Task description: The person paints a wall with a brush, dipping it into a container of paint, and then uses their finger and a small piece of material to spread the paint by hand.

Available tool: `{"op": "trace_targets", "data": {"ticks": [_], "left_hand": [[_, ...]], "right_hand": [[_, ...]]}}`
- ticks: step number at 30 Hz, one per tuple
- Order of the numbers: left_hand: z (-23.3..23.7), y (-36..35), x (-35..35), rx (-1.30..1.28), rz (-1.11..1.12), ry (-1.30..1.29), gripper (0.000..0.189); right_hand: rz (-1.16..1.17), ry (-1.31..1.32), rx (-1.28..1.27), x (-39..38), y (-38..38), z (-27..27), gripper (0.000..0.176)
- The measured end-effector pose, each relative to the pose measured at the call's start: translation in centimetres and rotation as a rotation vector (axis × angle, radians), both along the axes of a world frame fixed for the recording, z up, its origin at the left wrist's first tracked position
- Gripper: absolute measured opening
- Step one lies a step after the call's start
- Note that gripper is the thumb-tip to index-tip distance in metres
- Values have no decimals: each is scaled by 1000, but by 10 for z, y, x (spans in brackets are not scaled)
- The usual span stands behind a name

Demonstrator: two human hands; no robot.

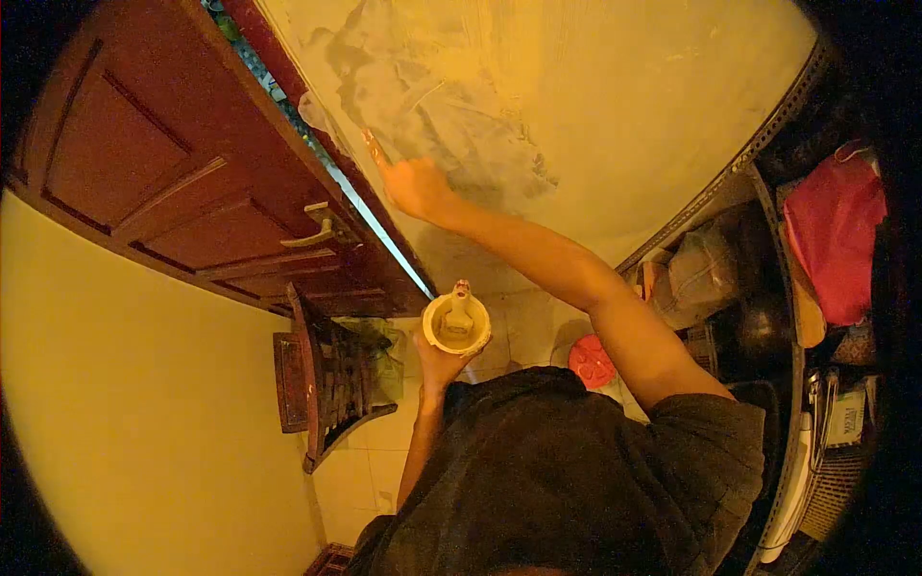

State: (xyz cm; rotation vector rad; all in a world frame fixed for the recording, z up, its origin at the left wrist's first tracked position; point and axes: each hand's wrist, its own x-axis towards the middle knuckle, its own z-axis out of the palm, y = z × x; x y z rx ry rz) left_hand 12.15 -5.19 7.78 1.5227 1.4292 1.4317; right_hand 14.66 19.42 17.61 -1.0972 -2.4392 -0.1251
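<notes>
Right hand (415, 184) is raised to the wall (615, 86), fingers curled round a slim tool (371, 144); the tip touches the plaster, and the tool's kind is too blurred to tell. Just beside the hand is a grey patch (451, 106), matte, smeared, ragged-edged, on an otherwise smooth pale wall. The bare forearm runs back to a dark short sleeve.

Left hand (437, 363) grips a cup (456, 326) from below: small, round, pale, plastic-looking, open top. It is held out from the chest, below the right hand and well apart from it. A short stick (462, 293) stands upright in it; the contents are unclear.

Door (182, 182) sits left of the wall, dark reddish wood with raised rectangular panels. A curved metal handle (322, 230) is near its edge. Beside the cup is a dark wooden chair (331, 384) with a slatted back. Floor (370, 470) has pale glossy tiles. A round red lid (593, 362) lies near the right elbow. On the right stands a rack (795, 346) of perforated metal angle, stuffed with clutter, including a red bag (836, 230), soft and crumpled
</notes>
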Motion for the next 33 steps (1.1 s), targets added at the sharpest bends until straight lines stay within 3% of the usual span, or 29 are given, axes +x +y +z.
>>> {"op": "trace_targets", "data": {"ticks": [7,10,13,18,25,27,31,33], "left_hand": [[-4,-3,2,-4,-24,-192,76],[-6,-3,0,40,16,-94,78],[4,-3,1,-14,-44,-195,76],[12,-4,3,-12,-54,-152,74],[6,-2,1,28,-63,-130,72],[4,0,1,18,-51,-144,72],[1,-2,3,-2,-35,-228,72],[8,-4,2,-12,-29,-190,73]], "right_hand": [[-8,25,-14,-3,-2,4,91],[-9,10,-28,-3,-7,9,91],[-12,0,-34,-1,-15,18,92],[66,-44,-199,6,-36,21,92],[46,-77,-234,14,-36,20,93],[43,-59,-266,20,-39,26,72],[104,93,-1,24,-17,-31,62],[162,91,50,38,-11,-54,37]]}}
